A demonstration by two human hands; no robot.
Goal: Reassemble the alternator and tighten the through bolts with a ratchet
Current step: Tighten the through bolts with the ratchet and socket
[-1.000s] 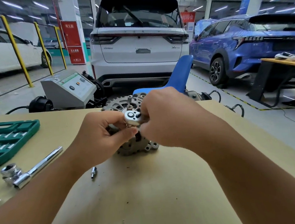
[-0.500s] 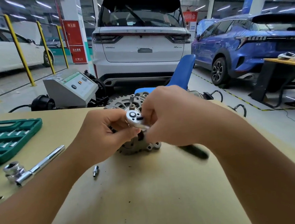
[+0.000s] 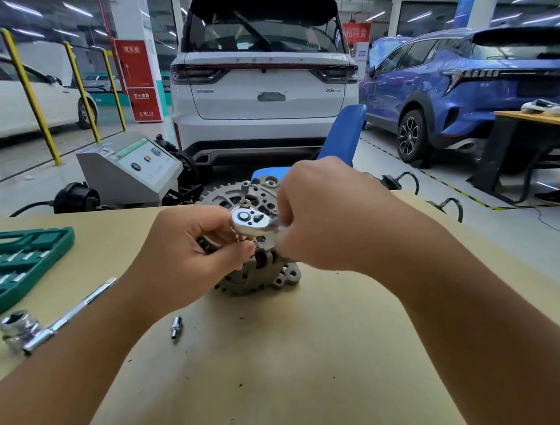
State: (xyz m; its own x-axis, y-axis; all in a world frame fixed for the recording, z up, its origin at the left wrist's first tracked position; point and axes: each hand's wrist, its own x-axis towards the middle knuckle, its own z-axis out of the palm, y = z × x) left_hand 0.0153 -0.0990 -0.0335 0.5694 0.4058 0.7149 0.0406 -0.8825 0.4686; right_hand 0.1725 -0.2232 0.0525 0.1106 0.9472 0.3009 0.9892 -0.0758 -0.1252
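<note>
The alternator (image 3: 254, 248) is stood on the bench (image 3: 283, 363) at the middle of the view, so that its upper face can be reached from above. A ratchet (image 3: 251, 222) is held over that face, its round head level and seemingly seated on a through bolt, though the bolt itself is hidden. The left hand (image 3: 189, 263) is curled at the 9 o'clock side of the ratchet head, fingertips pinching just below it, probably to steady the socket. The right hand (image 3: 332, 215) is closed around the handle at 3 o'clock; the handle is covered by the fist, judged placed for swinging.

At 8 o'clock from the alternator a small loose bit (image 3: 176, 326) lies on the bench. Farther out at 9 o'clock a second, larger ratchet with socket (image 3: 39, 326) lies beside a green socket case (image 3: 11, 267). Beyond the bench, at 12 o'clock, a blue chair (image 3: 343, 137) stands. Nothing is seen blocking the handle's sweep.
</note>
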